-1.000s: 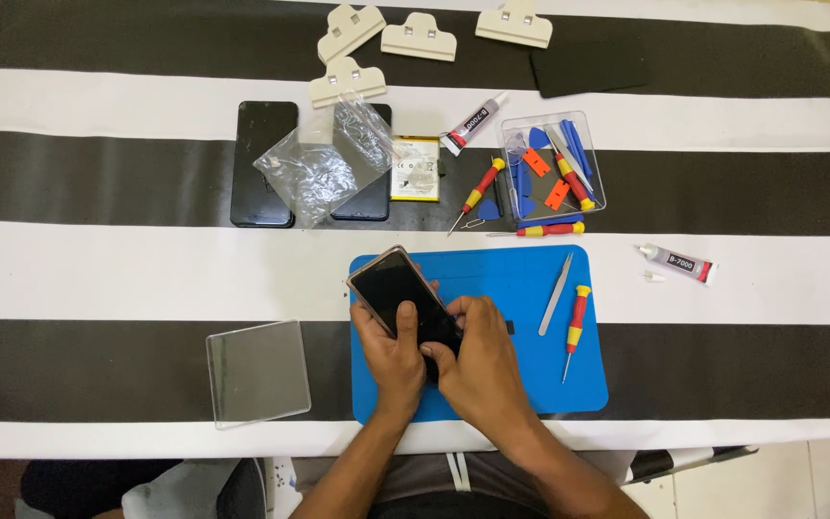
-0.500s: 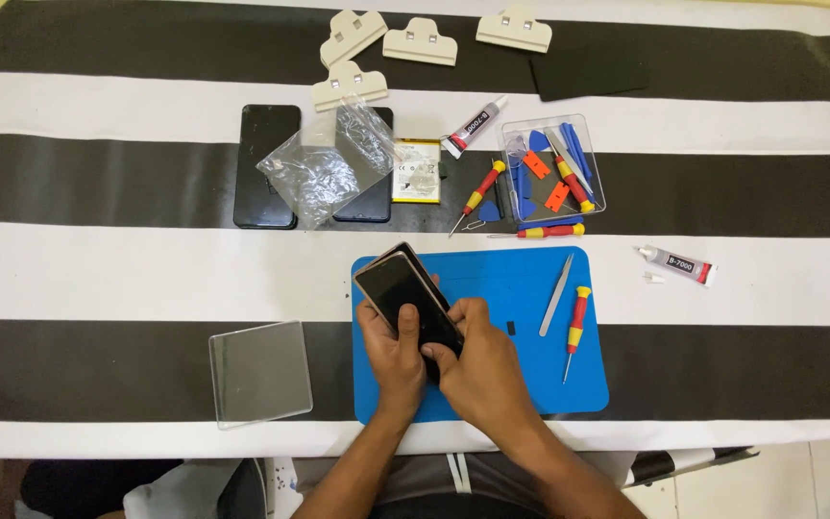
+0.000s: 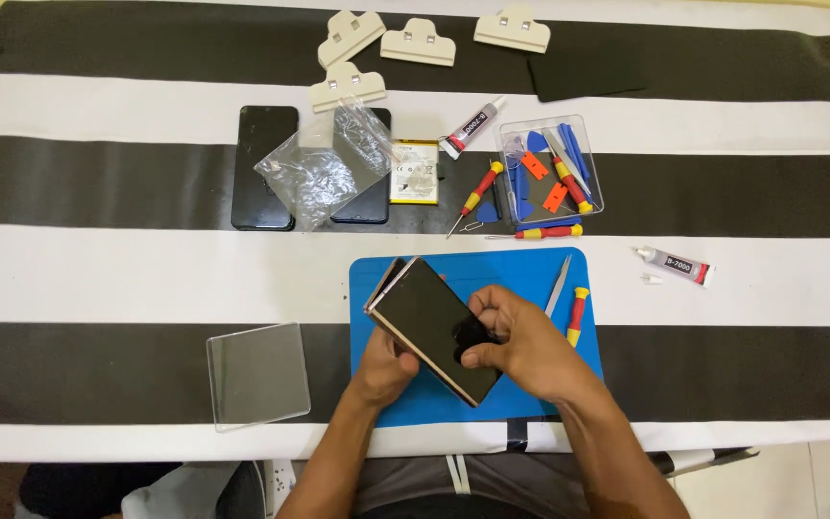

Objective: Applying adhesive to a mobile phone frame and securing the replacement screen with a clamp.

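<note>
Separating the dark phone point(image 3: 431, 327) from its back cover seems the step in hand; it is held tilted above the blue mat point(image 3: 521, 279). Left hand point(image 3: 383, 365) grips its lower edge from beneath; right hand point(image 3: 516, 344) pinches the screen side. Tweezers point(image 3: 557, 286) and screwdriver point(image 3: 576, 315) lie just beside. Next move likely needs steady, even prying.
</note>
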